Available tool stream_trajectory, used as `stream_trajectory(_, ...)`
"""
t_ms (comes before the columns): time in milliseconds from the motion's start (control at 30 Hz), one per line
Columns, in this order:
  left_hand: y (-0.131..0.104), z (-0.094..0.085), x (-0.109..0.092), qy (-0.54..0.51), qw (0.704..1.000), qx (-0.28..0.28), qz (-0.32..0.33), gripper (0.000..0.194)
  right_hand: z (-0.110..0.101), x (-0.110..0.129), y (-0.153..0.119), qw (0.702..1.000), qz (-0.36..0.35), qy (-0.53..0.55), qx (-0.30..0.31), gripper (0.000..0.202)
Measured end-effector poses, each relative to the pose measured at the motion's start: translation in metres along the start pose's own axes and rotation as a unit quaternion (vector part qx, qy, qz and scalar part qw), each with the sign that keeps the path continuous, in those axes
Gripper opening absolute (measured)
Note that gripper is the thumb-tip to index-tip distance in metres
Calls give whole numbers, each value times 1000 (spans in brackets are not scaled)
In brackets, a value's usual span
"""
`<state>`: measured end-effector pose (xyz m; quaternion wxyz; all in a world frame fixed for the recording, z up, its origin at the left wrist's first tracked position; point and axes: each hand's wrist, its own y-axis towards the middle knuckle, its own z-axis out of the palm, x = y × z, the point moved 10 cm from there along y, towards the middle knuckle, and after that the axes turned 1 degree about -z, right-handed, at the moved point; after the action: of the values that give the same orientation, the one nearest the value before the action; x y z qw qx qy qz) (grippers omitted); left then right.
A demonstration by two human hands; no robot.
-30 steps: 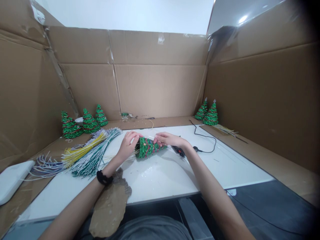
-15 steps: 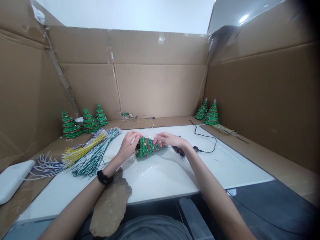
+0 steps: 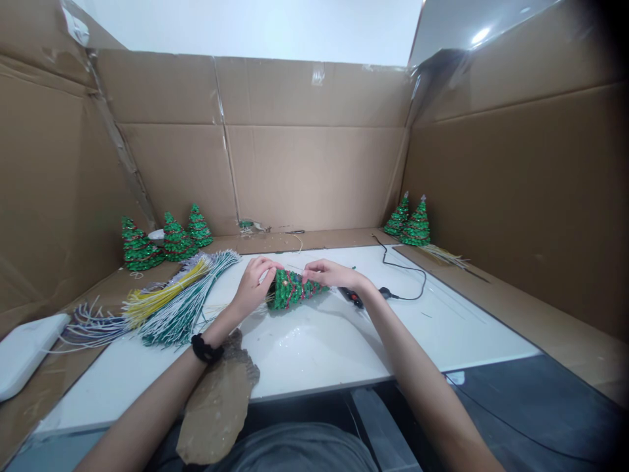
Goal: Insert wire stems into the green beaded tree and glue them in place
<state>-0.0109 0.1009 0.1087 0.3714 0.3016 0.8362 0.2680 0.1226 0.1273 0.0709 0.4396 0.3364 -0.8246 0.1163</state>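
Observation:
A small green tree [image 3: 289, 292] with red garland and beads lies on its side over the white board [image 3: 304, 360], its base to the left and tip to the right. My left hand [image 3: 255, 282] closes on the tree's base end. My right hand [image 3: 327, 272] is over the upper side of the tree, thumb and fingers pinched on a thin pale strand [image 3: 295, 267] that runs between the two hands. The strand's ends are too small to make out.
Bundles of yellow [image 3: 164, 288] and green-white strands [image 3: 191, 308] lie left. Three trees [image 3: 177, 239] stand back left, two [image 3: 415, 226] back right. A black corded tool [image 3: 354, 297] lies beside my right wrist. A cardboard piece [image 3: 216, 406] overhangs the front edge.
The fingers of my right hand have drawn together and lifted slightly off the tree's side. My left hand and the tree have hardly moved.

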Motion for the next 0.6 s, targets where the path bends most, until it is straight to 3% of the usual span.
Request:
stream_trajectory(167,0,0,1,5,1000,0,1,24,0,-3,-3,999,50,6,2,34)
stream_trajectory(333,-1,1,1,7,1000,2,5,24,4,-5,-3,998,53,22,20,23)
stream_trajectory(600,-1,0,0,24,1000,0,9,25,-2,-4,-1,1000,28,7,-10,29)
